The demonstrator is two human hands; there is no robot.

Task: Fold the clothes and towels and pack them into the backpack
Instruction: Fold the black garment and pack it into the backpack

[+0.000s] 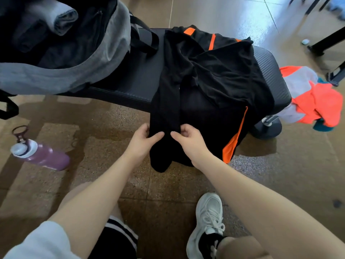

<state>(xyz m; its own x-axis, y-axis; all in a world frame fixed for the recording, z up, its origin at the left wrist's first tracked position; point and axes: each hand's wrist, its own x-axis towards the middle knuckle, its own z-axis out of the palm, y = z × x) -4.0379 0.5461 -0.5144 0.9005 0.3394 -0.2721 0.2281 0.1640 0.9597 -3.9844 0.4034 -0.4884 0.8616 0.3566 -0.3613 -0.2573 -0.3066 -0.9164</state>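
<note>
A black garment with orange stripes [220, 71] lies crumpled across the black padded bench [134, 75] and hangs over its near edge. My left hand [143, 139] and my right hand [188, 139] pinch a long black strip of it that dangles toward the floor, one hand on each side. The grey backpack [104, 49] stands open on the bench's left end, with a rolled grey towel [63, 17] inside it. An orange and grey garment [313, 98] lies heaped on the floor past the bench's right end.
A purple water bottle [43, 154] lies on the brown tiled floor at the left. My white sneaker [209, 221] is planted below the bench. Black table legs [328, 42] stand at the far right, and the bench's foot [268, 126] sits near the orange garment.
</note>
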